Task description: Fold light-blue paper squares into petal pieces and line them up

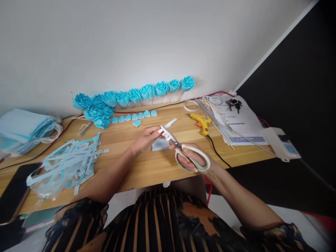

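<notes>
Centrally, over the wooden surface (123, 154), the left hand (148, 139) pinches a small white strip (165, 133) between thumb and closed fingers, with the rest of that hand curled in loosely. The strip is matte and pale, and its lower side breaks into several narrow, blunt tabs like a short comb; whether these are cuts in one piece or layered ends is hard to tell at this size. Beside it, the right hand (193, 157) has its fingers wrapped through the cream loops of a pair of scissors (178, 144), whose slim grey metal blades point up and left along the strip. Below the hands lies a flat pale-blue piece (159, 144), partly hidden, and just beyond the blades rests another white strip, longer and plain-edged. Farther back sit a row of small folded blue petals (134, 117), a single loose petal (137, 123) nearer the left hand, and ruffled turquoise flowers (135, 95) near the wall.
</notes>
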Tool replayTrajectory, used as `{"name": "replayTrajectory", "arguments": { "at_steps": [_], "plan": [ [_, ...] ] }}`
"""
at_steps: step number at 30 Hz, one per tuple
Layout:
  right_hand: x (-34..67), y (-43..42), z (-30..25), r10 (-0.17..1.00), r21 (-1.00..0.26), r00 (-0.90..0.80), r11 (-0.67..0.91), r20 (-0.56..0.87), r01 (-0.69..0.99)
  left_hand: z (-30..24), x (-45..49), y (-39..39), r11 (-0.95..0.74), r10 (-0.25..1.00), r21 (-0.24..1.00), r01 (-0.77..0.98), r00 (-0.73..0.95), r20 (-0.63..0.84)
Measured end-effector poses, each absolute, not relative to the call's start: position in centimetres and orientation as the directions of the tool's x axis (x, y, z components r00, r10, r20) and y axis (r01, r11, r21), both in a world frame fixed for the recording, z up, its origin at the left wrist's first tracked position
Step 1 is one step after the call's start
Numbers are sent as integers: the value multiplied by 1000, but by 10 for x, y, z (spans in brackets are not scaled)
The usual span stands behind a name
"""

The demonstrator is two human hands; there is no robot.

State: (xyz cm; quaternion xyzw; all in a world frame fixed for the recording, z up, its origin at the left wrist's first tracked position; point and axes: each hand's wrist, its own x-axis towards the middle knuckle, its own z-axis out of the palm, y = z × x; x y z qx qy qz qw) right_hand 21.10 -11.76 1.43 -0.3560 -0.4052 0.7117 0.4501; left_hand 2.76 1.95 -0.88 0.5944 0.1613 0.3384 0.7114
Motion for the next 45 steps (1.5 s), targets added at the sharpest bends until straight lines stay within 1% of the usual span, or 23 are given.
{"name": "replayTrajectory", "arguments": {
  "at_steps": [6, 11, 13, 15, 18, 19, 20, 22, 25, 27, 29, 31, 33, 36, 38, 40, 42, 45],
  "plan": [
    [209, -119, 17, 936, -911, -319, -256, -150, -322, -9, 29, 20, 78, 663, 956, -282, 731, 161],
    [212, -118, 19, 933, -918, -316, -267, -170, -293, -12, 28, 23, 39, 671, 965, -261, 722, 168],
    [212, -118, 18, 934, -931, -308, -265, -183, -252, -14, 27, 24, 23, 675, 967, -252, 718, 171],
    [209, -118, 16, 927, -952, -312, -265, -208, -152, -16, 27, 24, 22, 687, 973, -229, 711, 152],
    [198, -119, 14, 902, -979, -380, -180, -204, 99, -18, 28, 24, 15, 701, 980, -199, 701, 132],
    [194, -119, 13, 897, -977, -397, -143, -194, 155, -18, 28, 24, 7, 703, 981, -193, 699, 132],
    [191, -120, 13, 900, -977, -393, -127, -187, 173, -17, 28, 25, -3, 706, 983, -186, 696, 134],
    [191, -122, 15, 913, -981, -365, -141, -181, 134, -17, 27, 25, -19, 721, 987, -160, 681, 124],
    [204, -131, 17, 917, -985, -365, -171, -161, 5, -17, 27, 28, -23, 758, 991, -131, 645, 103],
    [218, -142, 18, 921, -978, -356, -195, -157, -72, -17, 27, 30, -7, 778, 990, -143, 622, 95],
    [233, -156, 16, 940, -957, -287, -237, -183, -165, -17, 26, 32, -9, 784, 989, -149, 613, 99],
    [247, -171, 14, 963, -922, -182, -247, -200, -296, -14, 24, 33, -75, 778, 993, -95, 617, 118],
    [259, -184, 13, 982, -895, -88, -190, -168, -404, -10, 24, 33, -201, 762, 979, 27, 633, 139],
    [274, -198, 17, 989, -881, 67, -88, -134, -464, -2, 30, 33, -411, 692, 894, 177, 699, 180],
    [281, -203, 20, 976, -882, 134, -92, -172, -462, 1, 42, 34, -559, 593, 809, 184, 770, 235],
    [285, -206, 24, 962, -881, 160, -126, -220, -455, 2, 59, 36, -692, 462, 706, 152, 845, 270],
    [287, -208, 26, 952, -881, 172, -153, -253, -449, 0, 78, 40, -766, 399, 626, 149, 873, 281],
    [288, -211, 28, 934, -889, 215, -176, -287, -422, -8, 105, 51, -805, 392, 561, 193, 882, 260]
  ]
}}
